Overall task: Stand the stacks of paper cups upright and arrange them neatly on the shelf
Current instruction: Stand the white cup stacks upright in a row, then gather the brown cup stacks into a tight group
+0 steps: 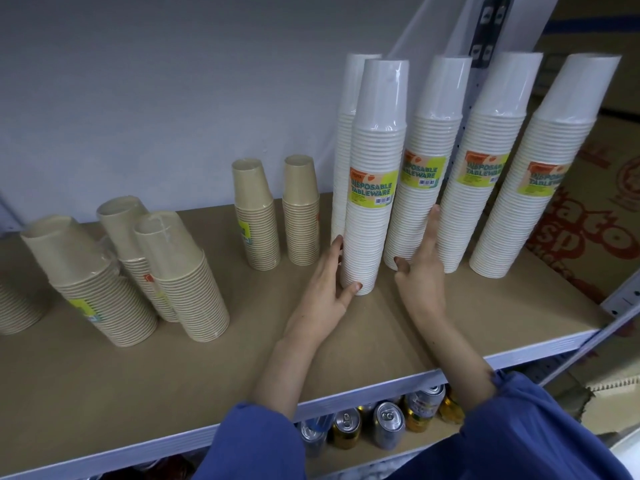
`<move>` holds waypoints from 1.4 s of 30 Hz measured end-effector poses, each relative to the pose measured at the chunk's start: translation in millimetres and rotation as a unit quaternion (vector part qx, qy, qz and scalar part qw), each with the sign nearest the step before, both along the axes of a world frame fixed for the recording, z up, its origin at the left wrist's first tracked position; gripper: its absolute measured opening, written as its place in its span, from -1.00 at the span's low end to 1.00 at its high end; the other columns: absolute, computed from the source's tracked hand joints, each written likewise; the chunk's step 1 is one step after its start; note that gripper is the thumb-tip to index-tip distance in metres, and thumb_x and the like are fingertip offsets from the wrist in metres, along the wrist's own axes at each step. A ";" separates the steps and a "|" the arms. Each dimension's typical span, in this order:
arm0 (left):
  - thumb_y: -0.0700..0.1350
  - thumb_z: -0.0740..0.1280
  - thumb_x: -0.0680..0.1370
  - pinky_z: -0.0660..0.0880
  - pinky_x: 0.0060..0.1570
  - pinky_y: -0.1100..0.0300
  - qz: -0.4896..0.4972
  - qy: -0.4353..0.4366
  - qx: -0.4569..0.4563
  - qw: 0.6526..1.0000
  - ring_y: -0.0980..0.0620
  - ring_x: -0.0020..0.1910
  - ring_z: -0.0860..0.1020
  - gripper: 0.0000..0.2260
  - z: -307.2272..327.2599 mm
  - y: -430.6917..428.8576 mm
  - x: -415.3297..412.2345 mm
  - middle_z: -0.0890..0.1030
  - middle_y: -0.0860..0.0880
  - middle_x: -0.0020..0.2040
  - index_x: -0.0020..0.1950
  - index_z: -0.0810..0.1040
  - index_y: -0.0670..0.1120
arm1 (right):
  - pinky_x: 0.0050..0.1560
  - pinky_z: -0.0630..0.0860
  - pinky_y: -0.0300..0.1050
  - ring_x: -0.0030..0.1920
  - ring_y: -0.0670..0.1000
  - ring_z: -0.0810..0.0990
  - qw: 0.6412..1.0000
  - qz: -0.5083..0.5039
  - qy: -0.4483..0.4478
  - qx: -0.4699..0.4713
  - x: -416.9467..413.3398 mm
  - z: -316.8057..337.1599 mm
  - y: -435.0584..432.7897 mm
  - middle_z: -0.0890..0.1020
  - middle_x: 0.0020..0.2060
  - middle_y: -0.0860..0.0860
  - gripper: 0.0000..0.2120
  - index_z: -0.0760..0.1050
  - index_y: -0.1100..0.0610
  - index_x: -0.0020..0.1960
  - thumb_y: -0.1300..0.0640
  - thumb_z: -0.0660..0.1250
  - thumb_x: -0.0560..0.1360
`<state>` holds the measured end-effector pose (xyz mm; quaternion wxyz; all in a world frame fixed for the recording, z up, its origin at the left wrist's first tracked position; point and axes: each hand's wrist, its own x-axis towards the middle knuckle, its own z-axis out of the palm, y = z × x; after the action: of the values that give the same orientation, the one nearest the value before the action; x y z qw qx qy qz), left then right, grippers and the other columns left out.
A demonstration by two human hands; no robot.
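Several tall white paper-cup stacks stand upright at the right of the brown shelf (pixel 173 368), each wrapped in plastic with a green label. My left hand (pixel 327 285) cups the base of the front white stack (pixel 372 220), thumb in front and fingers on its left side. Another white stack (pixel 346 140) stands just behind it. My right hand (pixel 420 275) holds the neighbouring white stack (pixel 420 202), with its thumb at the front of the base and straight fingers up the right side. Two short tan stacks (pixel 258 220) (pixel 301 216) stand upright mid-shelf. Three tan stacks (pixel 93 282) (pixel 187 282) (pixel 128 237) lean together at the left.
Part of another tan stack (pixel 17 306) shows at the far left edge. Two more white stacks (pixel 478 188) (pixel 533 202) stand further right, near the shelf's end. A printed cardboard box (pixel 588 237) is beyond them. Drink cans (pixel 388 424) sit on the lower shelf.
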<state>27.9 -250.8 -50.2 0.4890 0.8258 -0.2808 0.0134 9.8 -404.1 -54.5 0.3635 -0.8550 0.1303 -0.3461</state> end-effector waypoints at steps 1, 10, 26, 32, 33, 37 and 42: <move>-0.22 0.32 0.48 0.29 0.37 -0.02 0.010 -0.008 0.004 1.000 0.03 0.39 0.28 -0.36 0.3 1.4 -1.5 0.22 -0.10 0.46 0.47 0.05 -0.09 | 0.11 0.38 -0.12 0.28 0.18 0.44 1.000 -0.002 0.000 0.001 -1.1 0.3 0.5 0.31 0.41 0.13 -0.06 -0.32 -0.19 0.36 0.39 0.27 0.40; -0.28 0.32 0.47 0.29 0.13 0.34 0.250 -0.092 -0.086 0.960 -0.10 0.17 0.50 -0.64 4.3 29.0 -18.0 0.50 -0.18 0.20 0.26 0.42 -0.19 | 0.11 0.45 0.05 0.11 0.23 0.55 0.997 -0.037 0.037 0.053 -28.8 10.5 8.4 0.54 0.17 0.24 -0.30 0.04 0.06 0.47 0.32 0.29 0.45; -0.33 0.26 0.47 0.25 0.33 0.01 0.326 -0.093 -0.077 0.938 -0.22 0.38 0.28 -0.46 7.6 53.6 8.6 0.30 -0.27 0.37 0.42 0.18 -0.16 | 0.16 0.28 -0.38 0.14 -0.01 0.42 0.982 0.173 -0.042 -0.068 -24.5 15.1 102.8 0.50 0.10 0.19 -0.57 0.39 0.20 0.26 0.19 0.22 0.40; -0.40 0.24 0.45 0.06 0.46 -0.10 0.302 -0.015 -0.042 0.952 -0.17 0.49 0.01 -0.25 4.0 55.8 21.0 0.03 -0.26 0.49 0.48 -0.12 -0.05 | 0.37 -0.11 -0.31 0.49 0.11 0.01 0.983 0.176 0.046 -0.032 19.7 8.0 116.6 0.04 0.48 0.18 -0.28 -0.10 0.19 0.48 0.37 0.21 0.44; -0.42 0.23 0.44 0.04 0.46 -0.10 0.298 -0.007 -0.034 0.954 -0.15 0.50 -0.02 -0.22 3.6 56.1 21.6 0.00 -0.26 0.50 0.48 -0.16 -0.04 | 0.42 -0.11 -0.24 0.50 0.12 -0.05 0.985 0.166 0.036 -0.027 25.2 6.8 117.1 0.00 0.49 0.19 -0.25 -0.14 0.18 0.48 0.40 0.19 0.42; -0.45 0.21 0.44 -0.01 0.48 -0.02 0.277 0.002 -0.035 0.960 -0.09 0.51 -0.07 -0.18 4.1 56.9 28.1 -0.09 -0.18 0.52 0.46 -0.28 -0.07 | 0.50 -0.03 0.03 0.50 0.15 -0.08 0.987 0.156 0.014 -0.022 37.9 7.0 118.8 -0.05 0.48 0.24 -0.13 -0.27 0.06 0.42 0.50 0.15 0.34; -0.45 0.18 0.44 0.23 0.40 0.01 0.250 0.011 -0.043 0.967 -0.09 0.44 0.20 -0.18 5.3 57.2 34.7 0.04 -0.13 0.52 0.45 -0.30 -0.02 | 0.47 0.10 0.05 0.49 0.19 -0.02 0.986 0.164 0.024 0.005 47.9 11.2 120.1 -0.03 0.46 0.28 -0.08 -0.29 0.01 0.38 0.55 0.16 0.29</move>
<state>62.6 -193.6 -44.9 0.5081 0.8481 -0.0594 0.1380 57.7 -283.9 -43.3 0.4167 -0.8711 -0.0013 -0.2600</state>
